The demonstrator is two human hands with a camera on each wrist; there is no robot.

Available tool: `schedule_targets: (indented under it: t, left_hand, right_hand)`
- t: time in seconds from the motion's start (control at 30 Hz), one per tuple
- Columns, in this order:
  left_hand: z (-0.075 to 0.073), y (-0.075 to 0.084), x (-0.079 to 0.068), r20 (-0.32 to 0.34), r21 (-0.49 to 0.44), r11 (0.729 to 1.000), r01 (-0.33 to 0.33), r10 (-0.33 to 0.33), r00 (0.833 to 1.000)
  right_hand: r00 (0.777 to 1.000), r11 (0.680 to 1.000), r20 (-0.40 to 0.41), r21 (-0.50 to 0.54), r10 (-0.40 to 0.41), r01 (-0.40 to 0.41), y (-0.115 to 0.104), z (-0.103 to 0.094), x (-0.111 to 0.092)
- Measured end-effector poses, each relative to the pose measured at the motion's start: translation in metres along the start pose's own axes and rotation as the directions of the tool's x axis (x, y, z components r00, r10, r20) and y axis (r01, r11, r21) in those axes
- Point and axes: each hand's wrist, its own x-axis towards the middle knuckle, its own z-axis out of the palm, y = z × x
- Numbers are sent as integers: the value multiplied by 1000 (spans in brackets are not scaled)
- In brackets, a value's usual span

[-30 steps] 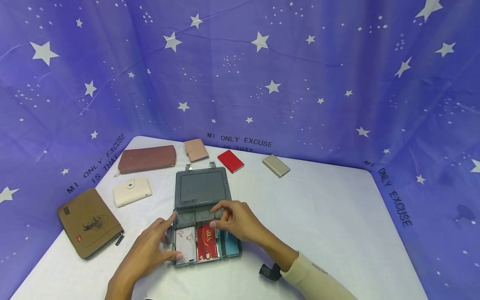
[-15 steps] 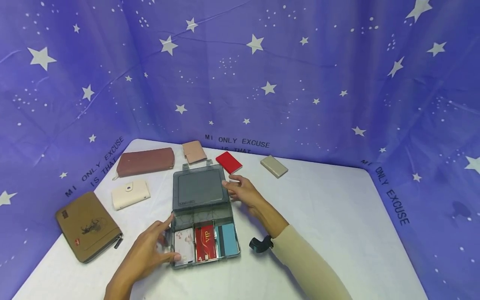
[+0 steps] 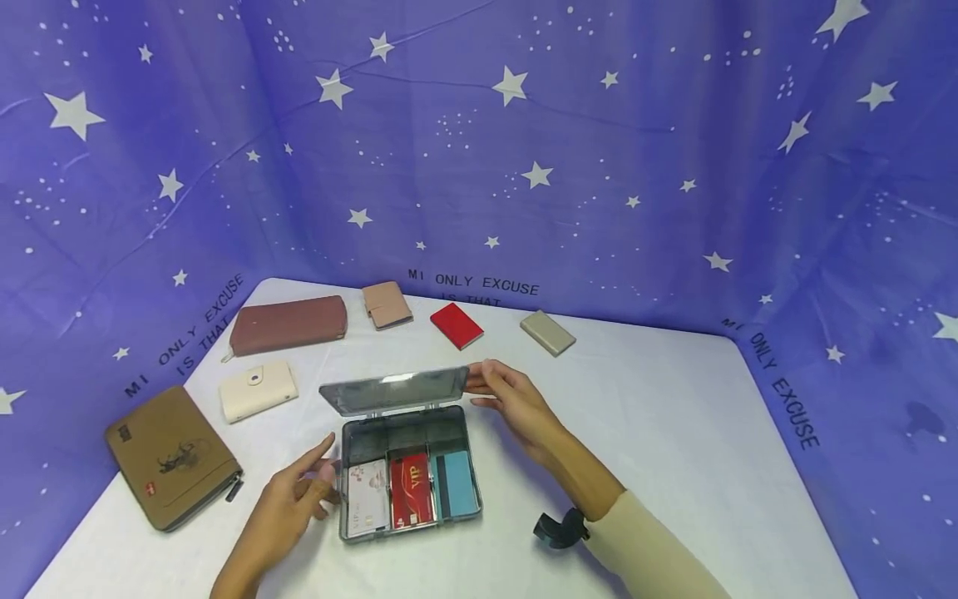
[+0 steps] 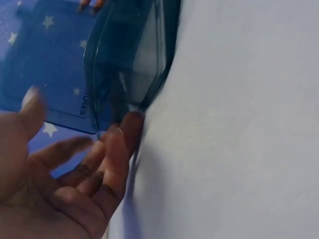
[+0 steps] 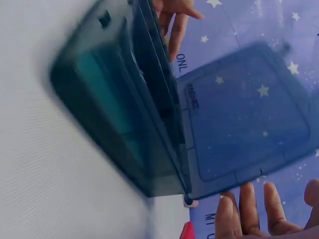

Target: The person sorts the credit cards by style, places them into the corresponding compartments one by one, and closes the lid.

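Observation:
A grey see-through box (image 3: 412, 530) stands on the white table and holds a white card (image 3: 368, 497), a red VIP card (image 3: 412, 491) and a blue card (image 3: 455, 482). Its hinged lid (image 3: 392, 389) is tilted up, partway over the box. My right hand (image 3: 482, 387) touches the lid's right edge with straight fingers (image 5: 254, 209). Fingertips of my left hand (image 3: 325, 466) rest against the box's left wall, and the hand holds nothing. In the wrist views the box (image 4: 124, 59) and the lid (image 5: 249, 114) appear blurred.
Behind and left of the box lie a brown pouch (image 3: 168, 453), a cream wallet (image 3: 258, 388), a maroon long wallet (image 3: 288, 324), a pink wallet (image 3: 387, 304), a red card case (image 3: 456, 324) and a beige case (image 3: 548, 332). Star-printed blue cloth walls the table in.
The right hand left the cards, went to the flat-lying lid's right edge and has swung the lid up toward the box. The left hand stays at the box's left side.

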Motion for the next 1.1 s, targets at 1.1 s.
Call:
schedule_targets:
  t: [1.1]
  left_hand:
    - [29, 24, 41, 76, 347, 906, -243, 232, 970]
  right_hand:
    - [869, -78, 360, -931, -338, 355, 33, 32, -51]
